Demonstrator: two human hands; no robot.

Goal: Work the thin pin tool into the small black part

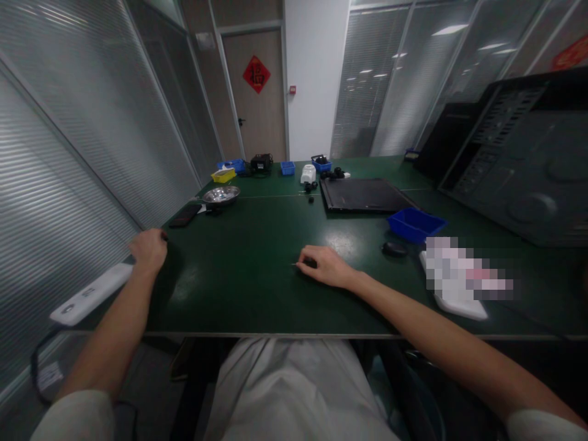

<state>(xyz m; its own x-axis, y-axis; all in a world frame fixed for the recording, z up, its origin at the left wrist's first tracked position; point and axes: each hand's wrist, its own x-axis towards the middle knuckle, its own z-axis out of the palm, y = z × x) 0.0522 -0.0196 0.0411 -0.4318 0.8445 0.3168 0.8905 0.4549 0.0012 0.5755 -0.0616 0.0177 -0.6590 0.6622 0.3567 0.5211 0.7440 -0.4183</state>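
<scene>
My right hand (328,266) rests on the green tabletop (239,275), its thumb and forefinger pinched together. A small thin piece (294,264) sticks out from the fingertips to the left, too fine to name. At the table's left side my left hand (149,248) is closed. A bit of something dark (164,236) shows at its fingertips, but I cannot make out what it is. Just below that hand lies a white power strip (92,295). A black phone-like slab (185,215) lies farther back, apart from the hand.
A metal bowl (221,195) and yellow tray (223,176) stand back left. A closed black laptop (367,195), blue tray (417,225) and black mouse (394,249) lie right of centre. Right of them are a partly blurred white item (459,306) and a large dark computer case (528,159).
</scene>
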